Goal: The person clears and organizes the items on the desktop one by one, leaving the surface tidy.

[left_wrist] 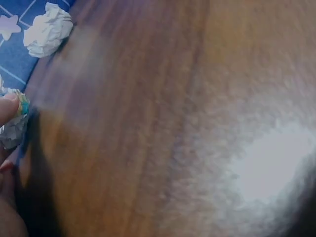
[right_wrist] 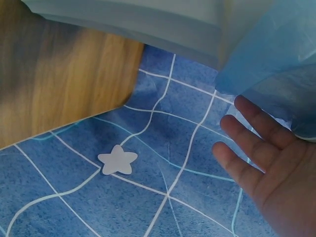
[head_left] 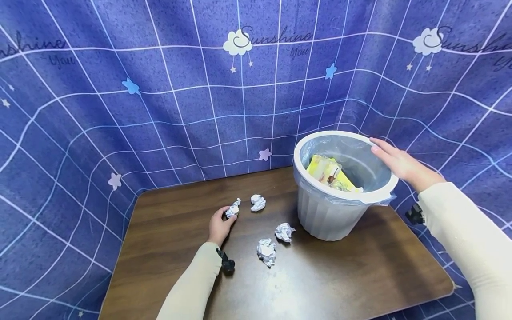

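Note:
My left hand [head_left: 220, 226] pinches a crumpled paper ball [head_left: 233, 210] between thumb and fingers, low over the left part of the table. In the left wrist view, the thumb lies against this paper ball [left_wrist: 15, 131], which shows a bit of green and yellow. At the right, my right hand [head_left: 402, 165] rests with straight fingers at the rim of a white trash bin [head_left: 332, 215]. A clear plastic liner [right_wrist: 276, 64] hangs over the bin's edge beside those fingers [right_wrist: 242, 160]. Inside the bin lies yellow packaging [head_left: 326, 171].
Three more crumpled paper balls lie on the brown table [head_left: 168, 231]: one behind [head_left: 258, 202], one near the bin [head_left: 284, 232] and one in front [head_left: 266, 252]. A blue curtain [head_left: 200, 98] with white lines hangs behind the table and around its sides.

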`<state>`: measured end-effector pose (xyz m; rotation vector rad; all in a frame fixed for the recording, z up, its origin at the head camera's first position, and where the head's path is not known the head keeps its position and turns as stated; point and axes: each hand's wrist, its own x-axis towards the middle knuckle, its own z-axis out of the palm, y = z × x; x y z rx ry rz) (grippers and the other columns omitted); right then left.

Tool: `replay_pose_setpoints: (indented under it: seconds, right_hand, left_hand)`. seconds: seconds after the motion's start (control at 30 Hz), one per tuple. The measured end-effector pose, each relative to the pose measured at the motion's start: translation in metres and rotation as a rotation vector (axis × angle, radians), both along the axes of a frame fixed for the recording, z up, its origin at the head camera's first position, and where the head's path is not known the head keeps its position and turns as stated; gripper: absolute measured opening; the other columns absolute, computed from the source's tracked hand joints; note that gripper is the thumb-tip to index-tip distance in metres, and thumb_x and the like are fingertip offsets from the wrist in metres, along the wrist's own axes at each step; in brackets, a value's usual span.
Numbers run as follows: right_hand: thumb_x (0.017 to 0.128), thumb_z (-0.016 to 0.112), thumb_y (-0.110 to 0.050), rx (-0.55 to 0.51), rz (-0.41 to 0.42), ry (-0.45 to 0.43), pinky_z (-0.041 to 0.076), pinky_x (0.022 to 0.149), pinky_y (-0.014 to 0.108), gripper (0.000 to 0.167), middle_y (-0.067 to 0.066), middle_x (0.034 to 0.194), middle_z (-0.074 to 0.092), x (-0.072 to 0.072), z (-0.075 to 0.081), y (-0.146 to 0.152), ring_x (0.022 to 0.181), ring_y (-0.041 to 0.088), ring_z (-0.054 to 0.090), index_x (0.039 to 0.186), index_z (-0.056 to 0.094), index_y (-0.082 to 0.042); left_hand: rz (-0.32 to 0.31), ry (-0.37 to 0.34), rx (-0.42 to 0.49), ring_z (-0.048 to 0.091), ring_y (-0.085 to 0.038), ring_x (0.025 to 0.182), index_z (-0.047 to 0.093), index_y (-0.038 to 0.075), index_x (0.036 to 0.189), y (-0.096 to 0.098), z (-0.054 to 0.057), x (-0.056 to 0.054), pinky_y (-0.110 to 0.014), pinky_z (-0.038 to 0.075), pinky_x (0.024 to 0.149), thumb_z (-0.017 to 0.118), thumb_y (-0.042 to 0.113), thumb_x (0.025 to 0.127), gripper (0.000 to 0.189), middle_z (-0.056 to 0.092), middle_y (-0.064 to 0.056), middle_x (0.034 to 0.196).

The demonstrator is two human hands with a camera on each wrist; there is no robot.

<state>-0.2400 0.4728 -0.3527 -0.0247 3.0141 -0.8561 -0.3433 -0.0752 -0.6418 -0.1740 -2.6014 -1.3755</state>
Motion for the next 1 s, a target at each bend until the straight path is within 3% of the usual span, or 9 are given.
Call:
replay_pose_setpoints:
  seconds: [0.1, 0.23, 0.5, 0.77, 0.9, 1.0]
  right_hand:
    - [0.108, 0.022, -0.052, -0.003, 0.001, -0.002, 0.021, 0.110, 0.073, 0.068, 0.032, 0.160, 0.022, 0.000, -0.001, -0.001, 0.139, 0.062, 0.023, 0.162, 0.016, -0.012]
    - [0.108, 0.023, -0.051, -0.014, 0.010, 0.007, 0.022, 0.109, 0.073, 0.067, 0.032, 0.160, 0.023, 0.000, 0.000, -0.003, 0.139, 0.062, 0.024, 0.162, 0.017, -0.012]
    - [0.107, 0.022, -0.053, -0.010, -0.012, -0.008, 0.020, 0.110, 0.073, 0.069, 0.031, 0.161, 0.019, 0.001, 0.002, -0.002, 0.140, 0.062, 0.020, 0.162, 0.015, -0.011]
    - [0.107, 0.022, -0.053, -0.008, -0.005, -0.015, 0.018, 0.112, 0.072, 0.069, 0.030, 0.162, 0.016, -0.002, 0.004, 0.000, 0.141, 0.062, 0.017, 0.162, 0.013, -0.011]
    - [0.108, 0.021, -0.052, -0.003, -0.009, -0.023, 0.018, 0.111, 0.073, 0.069, 0.030, 0.162, 0.015, 0.001, 0.005, -0.001, 0.141, 0.063, 0.017, 0.162, 0.012, -0.011]
    - [0.107, 0.021, -0.053, -0.001, -0.014, -0.028, 0.019, 0.111, 0.073, 0.070, 0.030, 0.162, 0.015, 0.002, 0.005, -0.003, 0.140, 0.064, 0.017, 0.163, 0.011, -0.011]
  left_hand:
    - [0.017, -0.025, 0.015, 0.060, -0.037, 0.120, 0.067, 0.003, 0.126, 0.001, 0.004, -0.001, -0.049, 0.044, 0.104, 0.081, 0.017, 0.086, 0.045, 0.067, -0.020, 0.125]
    - [0.037, -0.031, 0.054, 0.061, -0.036, 0.120, 0.067, 0.003, 0.128, 0.003, 0.019, -0.005, -0.048, 0.044, 0.105, 0.081, 0.017, 0.087, 0.046, 0.068, -0.019, 0.126]
    - [-0.005, -0.048, 0.091, 0.060, -0.032, 0.121, 0.067, 0.006, 0.130, 0.012, 0.049, -0.016, -0.045, 0.044, 0.106, 0.080, 0.022, 0.088, 0.047, 0.068, -0.015, 0.128]
    - [-0.079, -0.047, 0.148, 0.068, -0.029, 0.103, 0.067, 0.010, 0.129, 0.023, 0.093, -0.017, -0.042, 0.054, 0.090, 0.079, 0.026, 0.089, 0.045, 0.070, -0.012, 0.123]
    - [-0.126, -0.018, 0.156, 0.068, -0.029, 0.103, 0.067, 0.009, 0.129, 0.031, 0.119, -0.016, -0.043, 0.055, 0.089, 0.079, 0.025, 0.089, 0.045, 0.071, -0.013, 0.119]
    - [-0.146, 0.004, 0.150, 0.069, -0.030, 0.104, 0.067, 0.009, 0.129, 0.036, 0.133, -0.016, -0.043, 0.056, 0.089, 0.079, 0.025, 0.089, 0.046, 0.071, -0.014, 0.119]
